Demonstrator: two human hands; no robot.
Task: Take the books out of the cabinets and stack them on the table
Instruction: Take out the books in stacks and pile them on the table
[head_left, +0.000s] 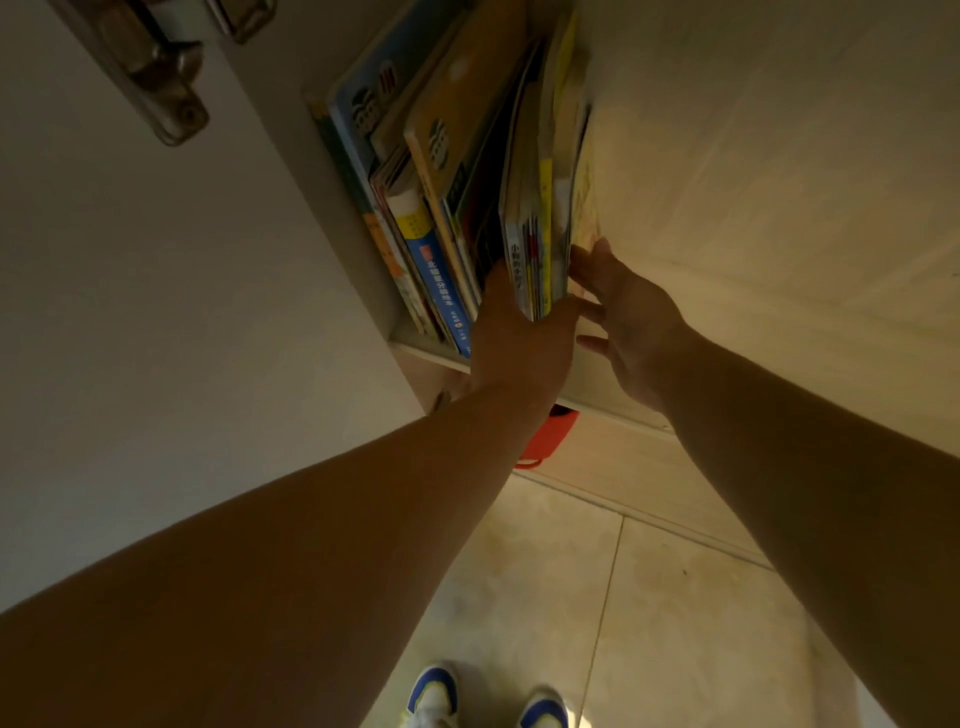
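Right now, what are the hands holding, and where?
A bundle of thin books on the shelf, clasped at its lower spine end between left hand and right hand.

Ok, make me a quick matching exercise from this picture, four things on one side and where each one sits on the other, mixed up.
Things:
1. blue-spined book
2. red object
3. metal hinge
4. shoes

Places:
A. bottom edge, on the tiled floor
B. top left, on the cabinet door
C. standing on the shelf, left of the left hand
D. below the shelf, between the two forearms

Pairs: 1-C, 2-D, 3-B, 4-A
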